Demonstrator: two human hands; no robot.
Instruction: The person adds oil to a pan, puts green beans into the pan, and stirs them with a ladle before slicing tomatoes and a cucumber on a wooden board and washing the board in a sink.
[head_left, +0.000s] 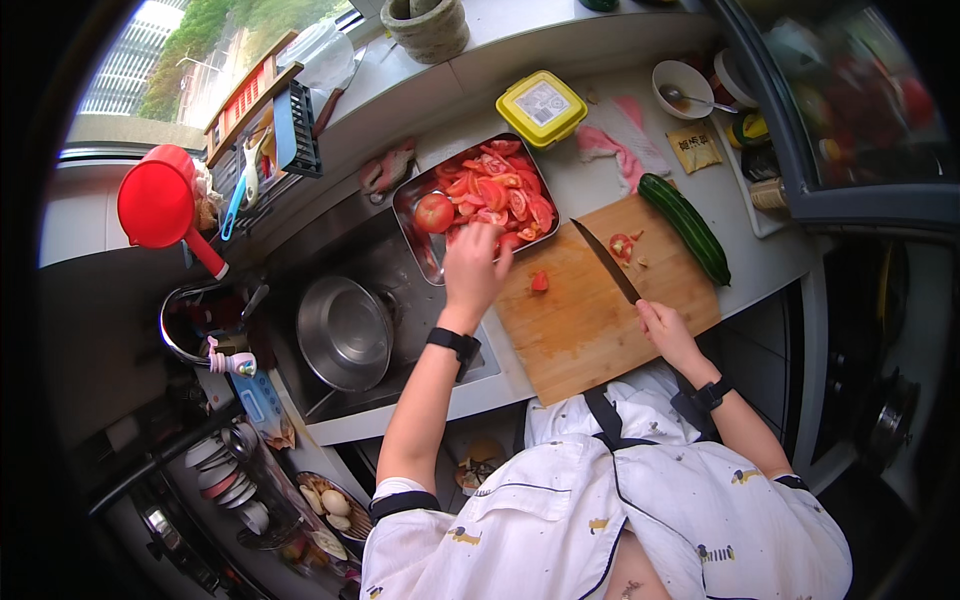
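Observation:
My left hand (478, 261) reaches over the near edge of a metal tray (406, 201) heaped with tomato wedges (495, 191). Its fingertips are at the wedges; whether they pinch one is hidden. One whole-looking tomato (434, 213) rests at the tray's left end. In my right hand (663, 330) is the handle of a kitchen knife (606, 259), its dark blade lying across the wooden cutting board (581, 334). A small tomato piece (539, 281) sits left of the blade. Tomato scraps (622, 247) lie to its right. A cucumber (684, 228) lies along the board's right edge.
Left of the board is a sink with a metal basin (345, 334) in it. Behind the board are a yellow lidded container (541, 109), a pink and white cloth (622, 146), a sachet (694, 147) and a bowl with a spoon (681, 90). A red dipper (161, 196) hangs at left.

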